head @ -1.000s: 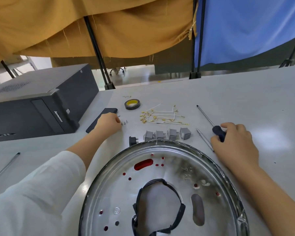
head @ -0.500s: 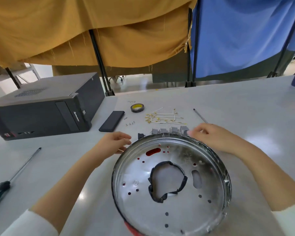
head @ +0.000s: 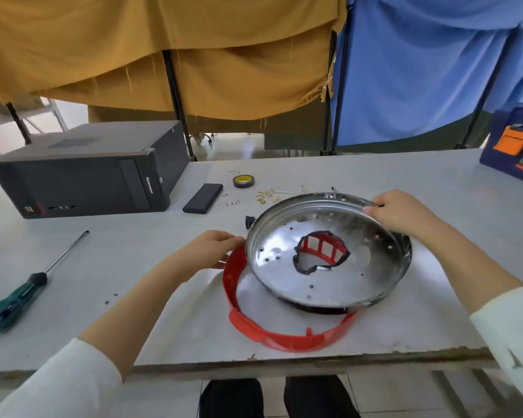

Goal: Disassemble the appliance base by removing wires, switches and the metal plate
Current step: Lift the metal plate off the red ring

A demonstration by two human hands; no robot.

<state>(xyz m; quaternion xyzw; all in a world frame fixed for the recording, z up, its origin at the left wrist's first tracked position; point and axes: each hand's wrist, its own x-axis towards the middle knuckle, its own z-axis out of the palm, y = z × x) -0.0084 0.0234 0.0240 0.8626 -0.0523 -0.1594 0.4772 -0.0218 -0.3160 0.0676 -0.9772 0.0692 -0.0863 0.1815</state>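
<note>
White long sleeves (head: 58, 384) pushed up the forearms, dark trousers (head: 233, 398) below.

Head camera, looking forward-down, close over table (head: 73, 297); edges blurred.
</note>
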